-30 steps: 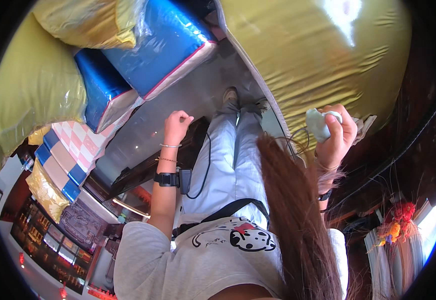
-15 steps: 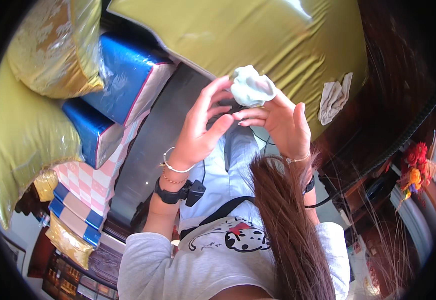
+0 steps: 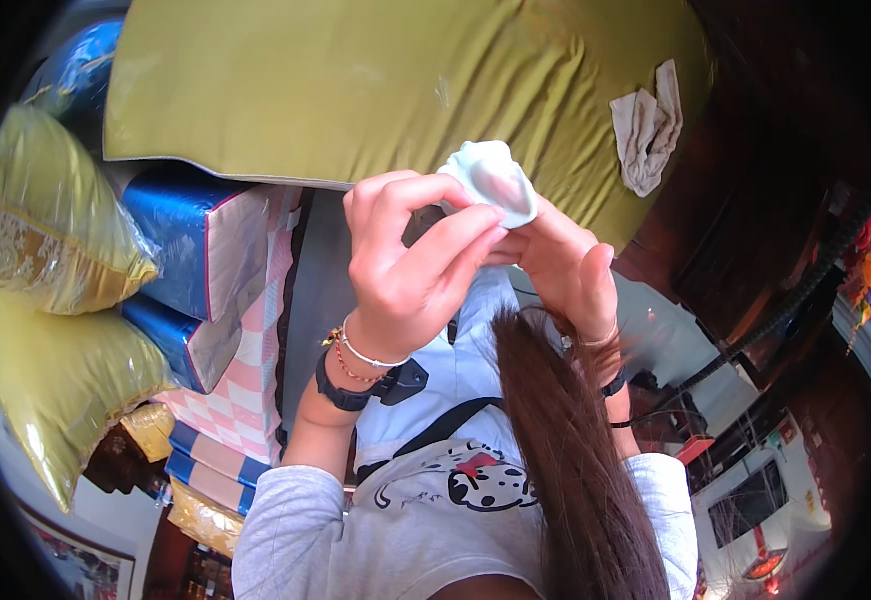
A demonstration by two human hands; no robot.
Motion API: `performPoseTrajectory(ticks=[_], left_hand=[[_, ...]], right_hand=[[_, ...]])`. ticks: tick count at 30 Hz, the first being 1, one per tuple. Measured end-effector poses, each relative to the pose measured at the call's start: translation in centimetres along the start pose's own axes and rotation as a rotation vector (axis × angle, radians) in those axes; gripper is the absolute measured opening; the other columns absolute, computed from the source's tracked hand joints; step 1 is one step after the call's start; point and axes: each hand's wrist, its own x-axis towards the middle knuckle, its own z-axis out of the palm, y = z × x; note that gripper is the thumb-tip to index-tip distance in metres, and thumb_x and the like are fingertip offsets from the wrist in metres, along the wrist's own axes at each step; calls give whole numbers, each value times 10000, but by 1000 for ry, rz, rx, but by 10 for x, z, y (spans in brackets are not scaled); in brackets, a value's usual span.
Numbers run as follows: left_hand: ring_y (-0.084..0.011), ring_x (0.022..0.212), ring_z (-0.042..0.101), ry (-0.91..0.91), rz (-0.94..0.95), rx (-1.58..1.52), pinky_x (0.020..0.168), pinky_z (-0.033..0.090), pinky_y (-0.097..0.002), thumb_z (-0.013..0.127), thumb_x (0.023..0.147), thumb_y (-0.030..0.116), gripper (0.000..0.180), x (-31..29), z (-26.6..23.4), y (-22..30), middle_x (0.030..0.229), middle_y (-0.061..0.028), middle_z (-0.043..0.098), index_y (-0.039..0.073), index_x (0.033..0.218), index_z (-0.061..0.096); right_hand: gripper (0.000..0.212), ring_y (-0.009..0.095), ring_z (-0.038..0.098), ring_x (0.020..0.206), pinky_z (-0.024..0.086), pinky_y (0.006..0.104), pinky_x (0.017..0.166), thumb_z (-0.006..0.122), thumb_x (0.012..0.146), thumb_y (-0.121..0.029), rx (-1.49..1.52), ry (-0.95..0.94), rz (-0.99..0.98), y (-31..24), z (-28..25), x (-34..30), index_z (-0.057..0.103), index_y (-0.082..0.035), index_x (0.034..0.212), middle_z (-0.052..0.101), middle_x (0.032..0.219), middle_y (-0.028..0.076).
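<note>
A pale mint, soft-looking piece (image 3: 483, 172), cupped with a ruffled rim, is held up between my hands in front of my body. I cannot make out whether it is cloth or a dough-like material; a pinkish patch shows in its hollow. My left hand (image 3: 403, 240) pinches its lower left edge between thumb and fingertips. From the right, my right hand (image 3: 566, 262) supports it, fingers reaching under and behind it and partly hidden, thumb sticking up apart from it. Bracelets and a dark wristband are on my left wrist.
A yellow-green covered surface (image 3: 286, 90) spreads beyond my hands, with a crumpled beige cloth (image 3: 646, 135) at its right. Plastic-wrapped yellow cushions (image 3: 66, 210) and blue boxlike cushions (image 3: 181, 235) are stacked at the left. Long brown hair (image 3: 566, 440) hangs over my right forearm.
My left hand, its fingers apart before, has closed in a pinch on the mint piece. The piece has tilted, its hollow facing me more. The view has turned slightly.
</note>
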Motion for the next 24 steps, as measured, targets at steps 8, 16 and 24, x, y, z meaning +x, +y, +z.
performPoseTrajectory(ticks=[8, 16, 24], left_hand=[[-223, 794, 506, -56, 18, 47, 724, 384, -332, 753, 612, 58, 223, 0, 19, 6, 843, -29, 565, 77, 807, 646], [-247, 800, 516, -164, -138, -76, 736, 399, -364, 723, 664, 64, 188, 5, 37, 11, 849, -56, 555, 56, 833, 640], [-202, 761, 523, -193, 37, 10, 669, 387, -313, 745, 618, 80, 240, 9, 47, 4, 819, -18, 575, 83, 849, 680]], right_hand=[[930, 261, 548, 1075, 410, 361, 930, 358, 829, -685, 7, 78, -52, 4, -25, -7, 289, 81, 1352, 470, 1261, 200], [916, 253, 561, 1045, 408, 355, 923, 374, 835, -670, 14, 104, -69, 5, -44, -13, 302, 89, 1343, 479, 1251, 190], [921, 246, 559, 1038, 399, 367, 943, 378, 827, -680, 7, 124, -57, 4, -51, -12, 324, 88, 1333, 486, 1240, 187]])
